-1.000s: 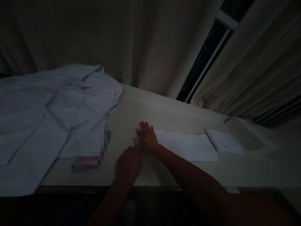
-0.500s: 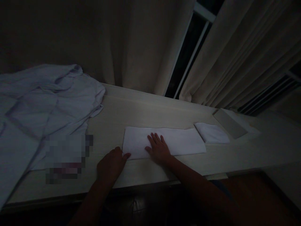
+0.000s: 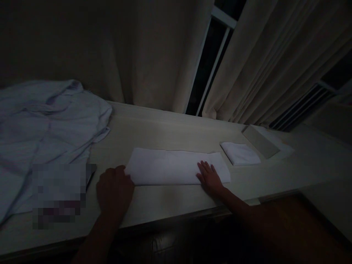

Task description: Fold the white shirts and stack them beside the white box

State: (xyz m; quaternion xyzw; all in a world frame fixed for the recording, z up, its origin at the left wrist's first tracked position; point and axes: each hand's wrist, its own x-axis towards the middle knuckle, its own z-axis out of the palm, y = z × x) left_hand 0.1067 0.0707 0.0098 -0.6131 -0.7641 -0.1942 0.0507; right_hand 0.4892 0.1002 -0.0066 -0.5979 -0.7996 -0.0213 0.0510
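A long white folded cloth (image 3: 165,167) lies flat on the pale wooden surface (image 3: 170,205). My left hand (image 3: 114,189) is closed on its near left corner, fingers curled over the edge and pinching it. Near the cloth's right end, my right hand (image 3: 210,180) rests palm down with the fingers stretched out. Just beyond that end sits a smaller folded white cloth (image 3: 241,154), apart from the long one.
A crumpled pale shirt-like garment (image 3: 63,121) spreads over the left side. A pixelated patch (image 3: 59,187) covers something on its near edge. A grey-white flat box or board (image 3: 261,141) lies at the right. Beige curtains (image 3: 162,55) hang behind the surface.
My right hand has slid right along the long cloth, from its middle to near its right end. My left hand has closed on the left corner, which is now pulled slightly outward.
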